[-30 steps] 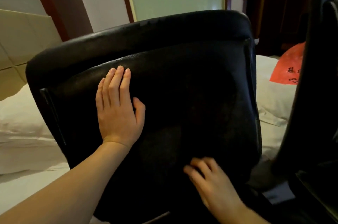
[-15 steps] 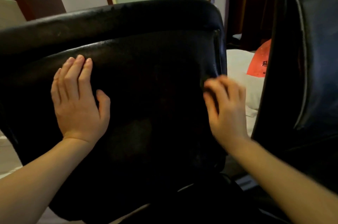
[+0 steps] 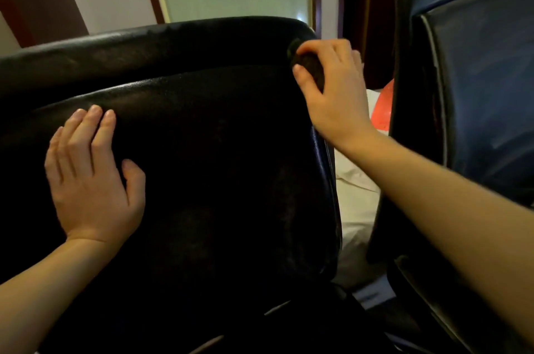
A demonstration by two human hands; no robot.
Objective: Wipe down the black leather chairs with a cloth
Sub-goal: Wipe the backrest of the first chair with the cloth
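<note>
Vs. half a sec ago: right hand [image 3: 332, 87] has been moved up from mid-edge to the top right corner of the near chair [image 3: 202, 151]; left hand [image 3: 89, 177] is kept in the same spot on the backrest. View has been shifted slightly left, so less of the second chair [image 3: 474, 93] is seen.

Counts: 2 chairs, 2 hands, 1 cloth [image 3: 307, 63].

Left grip: fingers straight and together, thumb spread, palm laid flat on the leather. Right grip: fingers curled, thumb and fingers pinched round a small dark wad, the cloth, which is pressed to the chair's corner.

Near chair: black leather, slightly pebbled sheen, rounded top roll, raised inner panel w/ curved seam. Second chair, at right: smoother, bluish-black, pale piping. White bedding [image 3: 355, 194] is seen between them, plus a red-orange item [image 3: 383, 110], too hidden to tell what.
</note>
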